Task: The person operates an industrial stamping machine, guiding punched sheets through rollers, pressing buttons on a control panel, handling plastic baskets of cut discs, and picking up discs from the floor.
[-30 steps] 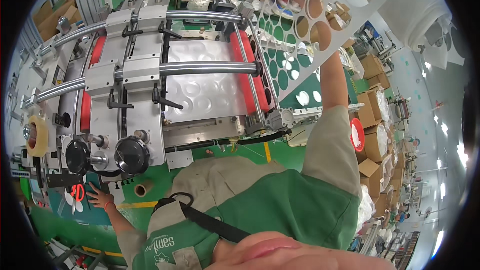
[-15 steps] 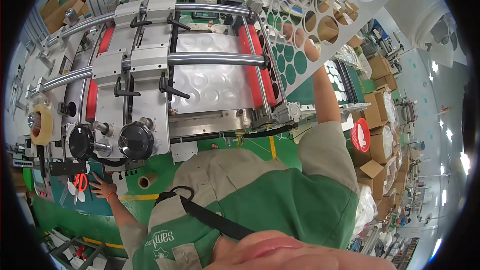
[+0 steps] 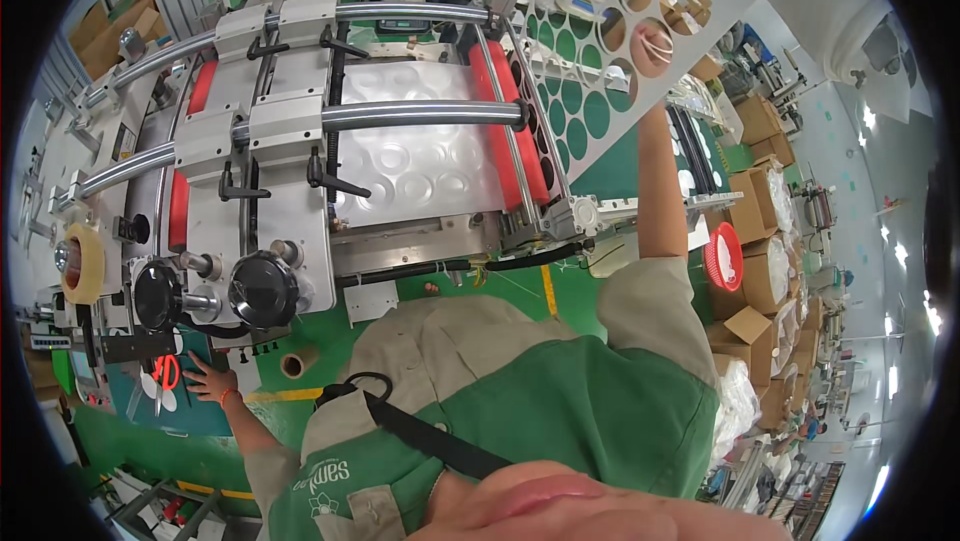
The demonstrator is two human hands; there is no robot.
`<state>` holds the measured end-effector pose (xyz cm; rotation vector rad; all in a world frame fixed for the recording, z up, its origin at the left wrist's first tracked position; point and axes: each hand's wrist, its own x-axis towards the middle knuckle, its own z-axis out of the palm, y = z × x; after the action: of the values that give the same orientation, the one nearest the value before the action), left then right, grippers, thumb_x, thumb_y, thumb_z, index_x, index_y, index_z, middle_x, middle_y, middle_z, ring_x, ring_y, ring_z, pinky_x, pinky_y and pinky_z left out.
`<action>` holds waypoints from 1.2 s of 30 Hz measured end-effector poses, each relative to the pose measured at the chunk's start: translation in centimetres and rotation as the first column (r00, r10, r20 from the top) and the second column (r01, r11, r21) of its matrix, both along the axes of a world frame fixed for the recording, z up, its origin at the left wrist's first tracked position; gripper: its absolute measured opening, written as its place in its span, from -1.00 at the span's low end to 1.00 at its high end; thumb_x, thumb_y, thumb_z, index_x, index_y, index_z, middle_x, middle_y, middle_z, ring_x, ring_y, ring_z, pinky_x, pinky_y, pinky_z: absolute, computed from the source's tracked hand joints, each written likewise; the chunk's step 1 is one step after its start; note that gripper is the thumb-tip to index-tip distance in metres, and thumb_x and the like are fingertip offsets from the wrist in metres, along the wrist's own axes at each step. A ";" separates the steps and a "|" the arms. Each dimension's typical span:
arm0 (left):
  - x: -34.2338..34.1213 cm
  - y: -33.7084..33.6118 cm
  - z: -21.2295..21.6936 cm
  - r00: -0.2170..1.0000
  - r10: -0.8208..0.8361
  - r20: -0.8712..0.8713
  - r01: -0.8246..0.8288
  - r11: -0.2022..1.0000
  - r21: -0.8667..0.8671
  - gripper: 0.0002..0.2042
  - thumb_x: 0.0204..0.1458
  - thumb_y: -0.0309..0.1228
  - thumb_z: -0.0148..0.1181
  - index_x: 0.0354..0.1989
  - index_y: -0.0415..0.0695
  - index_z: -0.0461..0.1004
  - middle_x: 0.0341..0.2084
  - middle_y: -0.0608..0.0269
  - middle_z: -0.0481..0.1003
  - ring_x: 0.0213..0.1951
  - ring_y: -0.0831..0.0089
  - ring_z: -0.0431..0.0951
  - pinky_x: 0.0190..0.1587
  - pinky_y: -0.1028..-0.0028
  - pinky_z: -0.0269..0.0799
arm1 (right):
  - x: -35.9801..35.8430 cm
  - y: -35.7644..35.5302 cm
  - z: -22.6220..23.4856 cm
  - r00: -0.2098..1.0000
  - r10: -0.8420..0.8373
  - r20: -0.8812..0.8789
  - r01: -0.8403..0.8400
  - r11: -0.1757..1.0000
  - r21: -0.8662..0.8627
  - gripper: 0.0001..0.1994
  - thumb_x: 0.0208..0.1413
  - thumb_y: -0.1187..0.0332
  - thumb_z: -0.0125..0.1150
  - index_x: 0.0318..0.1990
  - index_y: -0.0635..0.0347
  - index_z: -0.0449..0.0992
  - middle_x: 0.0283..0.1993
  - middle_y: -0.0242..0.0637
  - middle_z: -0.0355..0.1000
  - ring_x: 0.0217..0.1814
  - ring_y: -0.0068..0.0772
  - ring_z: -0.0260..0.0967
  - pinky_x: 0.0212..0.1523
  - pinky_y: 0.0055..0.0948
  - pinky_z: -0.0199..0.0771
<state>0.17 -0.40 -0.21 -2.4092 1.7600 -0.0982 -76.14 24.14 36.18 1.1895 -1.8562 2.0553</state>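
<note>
My right hand (image 3: 652,49) is reaching out over the far right end of the machine, behind a hanging sheet full of round holes (image 3: 622,126). Through one of the holes its fingers look curled, with thin white curved edges among them; what they hold I cannot make out. Below it lies a green belt (image 3: 610,176), with white discs (image 3: 686,182) partly hidden by my forearm. At the lower left, my left hand (image 3: 210,381) rests with fingers spread on a dark green table (image 3: 205,419). Orange-handled scissors (image 3: 166,372) lie beside its fingertips.
The machine has steel bars (image 3: 420,117), red rollers (image 3: 495,146), black knobs (image 3: 264,291) and a pale sheet with round impressions (image 3: 410,156). A tape roll (image 3: 83,263) hangs at left. A red basket (image 3: 722,257) and cardboard boxes (image 3: 755,206) stand at right.
My right hand has shifted right and slightly farther away behind the holed sheet. The view has moved a little, and my left hand stays on the table.
</note>
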 end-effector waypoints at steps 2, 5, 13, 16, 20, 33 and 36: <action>0.2 0.3 0.1 1.000 0.012 0.008 -0.012 1.000 0.002 -0.03 -0.27 -0.31 0.20 0.20 0.47 -0.44 0.24 0.09 -0.33 0.20 -0.17 -0.19 0.11 -0.09 -0.14 | 2.1 -1.1 2.1 0.987 -0.077 -0.143 0.063 0.993 -0.096 -0.79 -0.12 0.41 0.23 -0.32 0.28 0.41 -0.39 -0.35 0.38 -0.40 -0.52 0.35 -0.40 -0.58 0.39; 0.6 0.3 0.0 1.000 0.012 0.022 -0.012 1.000 -0.006 -0.03 -0.28 -0.29 0.22 0.20 0.48 -0.43 0.24 0.09 -0.31 0.19 -0.18 -0.18 0.10 -0.10 -0.14 | 5.6 -2.1 4.0 0.775 -0.150 -0.614 0.191 0.982 0.002 -0.77 -0.15 0.46 0.25 -0.29 0.28 0.42 -0.31 -0.27 0.40 -0.32 -0.47 0.36 -0.36 -0.59 0.36; -0.5 0.0 0.8 0.999 0.010 0.034 -0.010 1.000 -0.009 -0.05 -0.28 -0.21 0.21 0.20 0.49 -0.41 0.24 0.07 -0.26 0.19 -0.18 -0.15 0.10 -0.08 -0.13 | -0.1 -2.8 3.7 0.328 -0.441 -0.835 0.394 0.868 -0.303 -0.84 -0.22 0.46 0.30 -0.40 0.17 0.51 -0.50 -0.28 0.46 -0.48 -0.43 0.39 -0.44 -0.59 0.35; -0.3 0.7 0.7 1.000 0.005 0.009 -0.005 0.999 -0.044 -0.05 -0.27 -0.20 0.22 0.20 0.48 -0.40 0.24 0.08 -0.27 0.19 -0.18 -0.16 0.10 -0.09 -0.12 | 1.5 -0.5 4.3 0.216 -0.486 -0.847 0.536 0.784 -0.313 -0.90 -0.23 0.43 0.31 -0.48 0.17 0.53 -0.56 -0.30 0.44 -0.56 -0.44 0.37 -0.49 -0.57 0.34; -0.4 0.3 0.3 1.000 -0.003 -0.013 0.002 0.999 -0.043 -0.06 -0.27 -0.19 0.21 0.20 0.47 -0.39 0.24 0.08 -0.29 0.19 -0.18 -0.17 0.10 -0.10 -0.14 | 4.8 1.8 4.6 0.548 -0.411 -0.729 0.556 0.830 -0.050 -0.89 -0.18 0.39 0.28 -0.48 0.21 0.52 -0.61 -0.34 0.41 -0.58 -0.54 0.32 -0.51 -0.57 0.30; 0.1 0.4 0.1 1.000 0.009 0.012 -0.009 1.000 -0.023 -0.05 -0.27 -0.15 0.22 0.20 0.48 -0.41 0.24 0.07 -0.27 0.19 -0.19 -0.17 0.09 -0.10 -0.13 | 6.5 4.0 -3.9 0.924 -0.070 -0.376 0.253 0.850 0.463 -0.85 -0.04 0.40 0.12 -0.28 0.18 0.49 -0.51 -0.30 0.41 -0.52 -0.60 0.31 -0.48 -0.59 0.29; -0.2 0.3 0.2 1.000 0.013 0.003 -0.013 1.000 -0.015 -0.05 -0.28 -0.15 0.22 0.20 0.48 -0.41 0.24 0.06 -0.27 0.19 -0.19 -0.17 0.10 -0.10 -0.13 | 5.4 5.0 -4.6 0.785 -0.310 -0.536 0.448 0.882 0.147 -0.87 -0.10 0.49 0.13 -0.33 0.21 0.49 -0.48 -0.25 0.45 -0.51 -0.56 0.35 -0.43 -0.56 0.34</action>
<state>-0.02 -0.12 0.00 -2.4287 1.7481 -0.1137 -70.73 29.14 31.61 1.1332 -1.9339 1.1655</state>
